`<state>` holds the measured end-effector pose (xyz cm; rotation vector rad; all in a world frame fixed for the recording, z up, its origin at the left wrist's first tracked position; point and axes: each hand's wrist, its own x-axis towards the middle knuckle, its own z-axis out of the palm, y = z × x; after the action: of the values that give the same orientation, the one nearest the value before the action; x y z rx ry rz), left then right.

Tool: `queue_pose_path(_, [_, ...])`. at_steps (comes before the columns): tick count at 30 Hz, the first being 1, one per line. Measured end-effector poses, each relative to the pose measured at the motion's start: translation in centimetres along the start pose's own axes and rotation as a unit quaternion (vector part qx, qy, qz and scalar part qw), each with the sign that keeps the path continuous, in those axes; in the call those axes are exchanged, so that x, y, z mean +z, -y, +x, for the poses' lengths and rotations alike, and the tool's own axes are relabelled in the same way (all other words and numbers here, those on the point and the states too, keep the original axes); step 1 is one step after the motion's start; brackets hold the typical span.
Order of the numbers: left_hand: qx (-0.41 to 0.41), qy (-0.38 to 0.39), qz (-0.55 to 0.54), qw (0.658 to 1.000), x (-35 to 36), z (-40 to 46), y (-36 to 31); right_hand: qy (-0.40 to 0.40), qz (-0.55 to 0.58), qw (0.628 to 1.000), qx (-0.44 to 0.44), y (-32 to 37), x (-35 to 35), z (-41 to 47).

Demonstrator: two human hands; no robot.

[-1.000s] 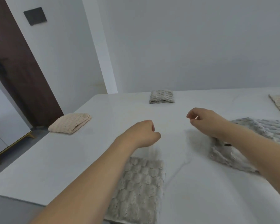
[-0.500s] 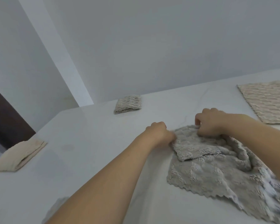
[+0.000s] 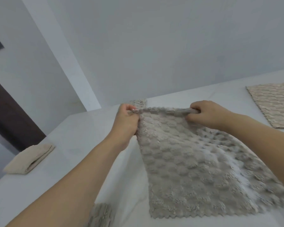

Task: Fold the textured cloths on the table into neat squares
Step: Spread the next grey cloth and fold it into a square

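I see my left hand (image 3: 127, 119) pinching the far left corner of the grey textured cloth (image 3: 195, 164), fingers closed on its top edge. My right hand (image 3: 205, 114) has its grip curled round the same edge at the far right corner. The cloth is stretched between both hands and hangs down toward the near edge of the white surface (image 3: 69, 145); whether its scalloped hem touches is unclear. A folded beige cloth (image 3: 31, 158) lies at the left edge. A flat beige cloth (image 3: 274, 104) lies at the far right. A folded grey cloth (image 3: 140, 102) sits at the far edge.
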<state>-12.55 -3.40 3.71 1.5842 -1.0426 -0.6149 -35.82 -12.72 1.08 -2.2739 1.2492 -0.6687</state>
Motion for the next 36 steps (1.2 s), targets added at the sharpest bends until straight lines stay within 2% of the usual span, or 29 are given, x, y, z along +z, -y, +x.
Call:
queue_pose_path(3, [-0.050,-0.044,0.044,0.997,-1.3,1.9,-0.1,-0.060,-0.048,0.997,0.010,0.7,0.7,1.3])
queue_pose_path(4, [-0.042,-0.043,0.111,0.992,-1.4,2.1,0.2,-0.070,-0.102,0.992,0.019,0.8,1.1,1.7])
queue_pose_path(6, [0.043,-0.046,0.304,0.951,-0.9,1.7,1.1,-0.089,-0.225,0.970,0.033,1.0,2.1,2.4])
queue_pose_path(7, [0.107,-0.044,0.351,0.929,-0.3,1.1,1.7,-0.096,-0.261,0.960,0.030,1.2,2.6,2.4])
queue_pose_path(9, [0.193,0.011,0.361,0.912,1.4,-0.3,3.1,-0.071,-0.279,0.958,-0.008,1.6,3.9,2.2])
queue_pose_path(10, [0.199,0.051,0.372,0.905,2.1,-0.8,4.0,-0.036,-0.271,0.961,-0.026,1.5,4.7,1.9])
queue_pose_path(13, [0.110,0.153,0.473,0.861,3.3,-1.4,7.1,0.092,-0.256,0.962,-0.005,0.0,7.1,0.8])
queue_pose_path(14, [0.083,0.172,0.507,0.841,3.5,-1.5,7.7,0.111,-0.257,0.960,0.012,-0.6,7.5,0.4])
queue_pose_path(16, [0.071,0.188,0.531,0.823,3.6,-1.2,8.1,0.111,-0.261,0.958,0.037,-1.6,7.4,0.0])
queue_pose_path(19, [0.079,0.217,0.532,0.815,3.8,-0.7,7.8,0.121,-0.267,0.953,0.071,-2.3,6.5,-0.5])
queue_pose_path(21, [0.073,0.211,0.530,0.818,4.2,-0.1,7.5,0.122,-0.283,0.948,0.080,-2.4,5.7,-0.2])
queue_pose_path(23, [0.068,0.185,0.510,0.837,4.8,0.8,7.1,0.109,-0.284,0.951,0.052,-1.7,5.4,0.9])
queue_pose_path(26, [0.101,0.145,0.435,0.883,6.1,1.9,6.6,0.090,-0.235,0.968,-0.006,0.3,6.7,2.8])
queue_pose_path(27, [0.113,0.140,0.421,0.889,6.4,2.0,6.9,0.096,-0.224,0.970,-0.011,0.7,7.5,3.1])
queue_pose_path(31, [0.102,0.150,0.484,0.856,6.9,2.5,8.7,0.104,-0.228,0.968,0.019,-0.3,9.6,3.6])
queue_pose_path(36, [0.068,0.161,0.499,0.849,5.5,3.4,9.1,0.109,-0.240,0.964,0.030,-1.0,9.2,3.6])
